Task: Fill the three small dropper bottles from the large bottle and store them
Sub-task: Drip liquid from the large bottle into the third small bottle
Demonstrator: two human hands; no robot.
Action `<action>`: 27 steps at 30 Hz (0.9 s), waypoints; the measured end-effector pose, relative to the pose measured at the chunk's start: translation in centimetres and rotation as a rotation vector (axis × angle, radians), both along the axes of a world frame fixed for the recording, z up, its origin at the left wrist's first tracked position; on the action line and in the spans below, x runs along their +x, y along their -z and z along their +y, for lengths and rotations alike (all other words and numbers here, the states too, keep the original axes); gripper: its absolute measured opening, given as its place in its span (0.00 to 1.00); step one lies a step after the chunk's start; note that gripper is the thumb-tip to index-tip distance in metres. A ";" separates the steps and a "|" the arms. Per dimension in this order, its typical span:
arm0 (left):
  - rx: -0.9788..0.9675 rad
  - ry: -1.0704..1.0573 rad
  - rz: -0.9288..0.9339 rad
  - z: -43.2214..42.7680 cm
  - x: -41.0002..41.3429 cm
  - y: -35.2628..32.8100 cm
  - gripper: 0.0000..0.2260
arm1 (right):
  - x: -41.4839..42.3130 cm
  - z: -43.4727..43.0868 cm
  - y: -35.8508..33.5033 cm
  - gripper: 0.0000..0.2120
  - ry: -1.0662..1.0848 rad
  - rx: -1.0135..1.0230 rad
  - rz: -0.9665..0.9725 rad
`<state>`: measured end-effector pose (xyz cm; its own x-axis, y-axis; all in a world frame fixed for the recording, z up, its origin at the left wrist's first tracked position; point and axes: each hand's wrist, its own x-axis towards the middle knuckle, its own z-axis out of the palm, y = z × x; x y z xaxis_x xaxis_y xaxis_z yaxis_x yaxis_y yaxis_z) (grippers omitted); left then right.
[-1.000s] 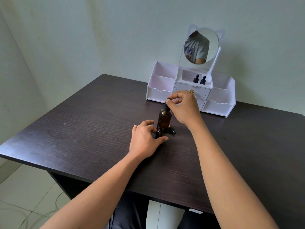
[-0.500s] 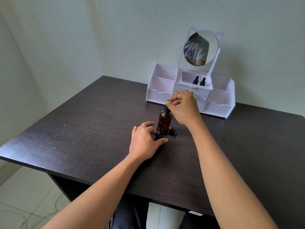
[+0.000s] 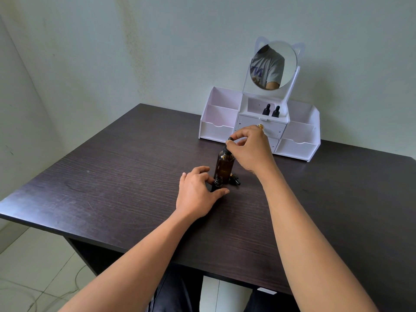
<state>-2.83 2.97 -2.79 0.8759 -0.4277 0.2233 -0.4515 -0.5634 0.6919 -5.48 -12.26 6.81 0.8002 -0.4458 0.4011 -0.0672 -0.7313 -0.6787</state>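
Note:
The large amber bottle (image 3: 223,165) stands upright mid-table. My right hand (image 3: 248,147) pinches the black rubber bulb of its dropper (image 3: 227,144) at the bottle's neck. In front of it stands a small open dropper bottle (image 3: 217,181), held at its base between the thumb and fingers of my left hand (image 3: 198,192). A loose black dropper cap (image 3: 234,179) lies on the table right of the large bottle. Two small capped dropper bottles (image 3: 271,110) stand in the top middle compartment of the white organizer (image 3: 299,134).
The white organizer with a cat-ear mirror (image 3: 273,64) sits at the table's far edge against the wall. It has open side compartments and small middle drawers. The dark wood table (image 3: 126,176) ends at a near edge below my forearms.
My right hand has stayed at the large bottle's dropper, its pinch on the bulb shifting slightly. My left hand keeps holding the small bottle in the same place.

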 end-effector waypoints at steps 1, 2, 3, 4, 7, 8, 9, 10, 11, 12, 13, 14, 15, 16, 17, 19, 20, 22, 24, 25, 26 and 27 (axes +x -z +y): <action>-0.003 0.001 -0.005 0.0 0.0 0.0 0.16 | 0.1 0.0 0.1 0.03 0.001 0.002 -0.005; -0.005 0.001 -0.007 0.0 0.0 0.0 0.16 | 0.2 -0.1 0.1 0.03 0.003 -0.002 -0.010; -0.008 0.001 -0.006 0.0 0.0 0.0 0.16 | 0.3 -0.1 0.1 0.03 0.004 -0.009 -0.013; -0.008 0.001 -0.004 -0.1 0.0 0.0 0.16 | 0.4 -0.1 0.2 0.03 0.004 -0.014 -0.014; -0.002 0.000 -0.002 -0.1 0.1 0.0 0.16 | 0.4 -0.1 0.2 0.04 0.001 -0.001 -0.016; -0.002 0.000 0.000 -0.1 0.1 0.0 0.16 | 0.4 -0.1 0.2 0.04 0.003 -0.001 -0.022; -0.002 -0.001 0.001 -0.1 0.1 0.0 0.16 | 0.4 -0.1 0.2 0.05 0.002 -0.001 -0.024; -0.001 -0.001 -0.001 -0.1 0.0 0.0 0.16 | 0.4 -0.1 0.2 0.05 -0.001 -0.002 -0.021; 0.000 -0.001 -0.003 0.0 0.0 0.0 0.16 | 0.4 -0.1 0.1 0.05 -0.004 0.001 -0.018; 0.002 -0.001 -0.005 0.0 0.0 0.0 0.16 | 0.4 0.0 0.1 0.05 -0.003 0.008 -0.015; 0.003 -0.001 -0.007 0.0 0.0 0.0 0.16 | 0.4 0.0 0.1 0.04 0.003 0.015 -0.017; 0.002 -0.003 -0.008 0.0 0.0 -0.1 0.17 | 0.4 0.0 0.2 0.04 0.009 0.017 -0.021; 0.003 -0.005 -0.007 0.0 0.0 -0.1 0.17 | 0.4 0.0 0.2 0.04 0.010 0.018 -0.021; 0.006 -0.006 -0.005 0.0 -0.1 -0.1 0.17 | 0.4 0.1 0.2 0.03 0.008 0.023 -0.018; 0.008 -0.006 -0.001 0.0 -0.1 -0.1 0.17 | 0.3 0.1 0.2 0.03 0.005 0.032 -0.014; 0.002 -0.005 0.001 0.0 0.0 -0.1 0.17 | 0.3 0.1 0.2 0.03 0.007 0.042 -0.021; -0.001 -0.005 0.000 0.0 0.0 -0.2 0.16 | 0.3 0.2 0.2 0.03 0.008 0.041 -0.024; 0.001 -0.005 0.003 0.0 -0.1 -0.3 0.16 | 0.3 0.3 0.0 0.03 0.000 0.045 -0.017; 0.006 -0.006 0.009 0.0 -0.2 -0.3 0.16 | 0.2 0.3 -0.1 0.03 -0.001 0.050 -0.007; 0.006 -0.007 0.009 0.0 -0.2 -0.4 0.16 | 0.2 0.3 -0.1 0.04 0.000 0.050 -0.004; 0.007 -0.006 0.009 0.0 -0.2 -0.4 0.16 | 0.2 0.3 -0.2 0.05 0.002 0.051 -0.003; 0.006 -0.007 0.010 0.0 -0.2 -0.4 0.17 | 0.1 0.3 -0.3 0.05 0.003 0.054 -0.007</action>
